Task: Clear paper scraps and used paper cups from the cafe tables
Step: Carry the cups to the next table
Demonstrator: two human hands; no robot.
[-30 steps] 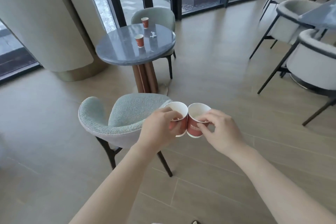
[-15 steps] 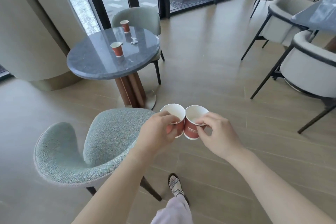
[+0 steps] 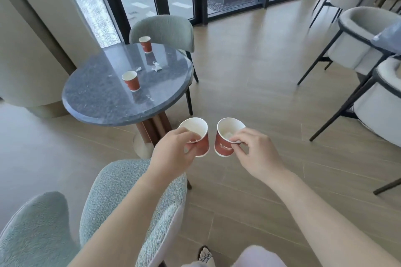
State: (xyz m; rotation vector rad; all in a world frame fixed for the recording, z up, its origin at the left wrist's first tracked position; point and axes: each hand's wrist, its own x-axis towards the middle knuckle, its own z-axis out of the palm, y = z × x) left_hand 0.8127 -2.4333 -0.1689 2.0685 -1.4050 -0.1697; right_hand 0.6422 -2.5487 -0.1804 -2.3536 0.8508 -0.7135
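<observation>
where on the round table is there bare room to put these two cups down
The table is bare along its near rim, in front of the near cup, and on its left side. The right side, between the scraps and the rim, is also free. Crowded: the strip from far cup to near cup.

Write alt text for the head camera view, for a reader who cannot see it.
A person's left hand holds one red paper cup and the right hand pinches a second cup by its rim, above a wooden floor. Ahead, a round grey table carries a nearer cup, a farther cup and paper scraps.
</observation>
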